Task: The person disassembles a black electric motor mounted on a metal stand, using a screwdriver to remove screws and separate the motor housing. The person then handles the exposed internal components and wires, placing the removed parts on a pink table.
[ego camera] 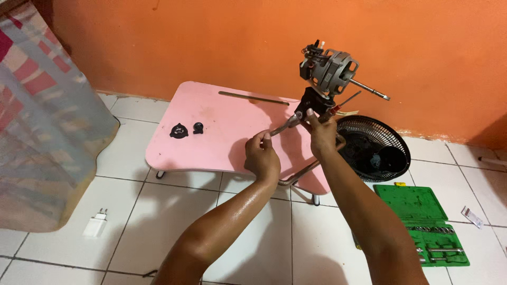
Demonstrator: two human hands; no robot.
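Right grip (320,133): fingers pinched on the black neck bracket under a bare grey metal fan motor (330,70) with protruding shaft, motor directly above. Left grip (262,157): closed round the handle of a silver metal wrench (284,125) reaching that bracket. Below: pink folding tabletop (211,132); black fan grille (375,149); green socket-set case (422,221).

left hand (262,157): bare, no rings | right hand (322,137): bare | forearms: sleeveless, shiny with sweat
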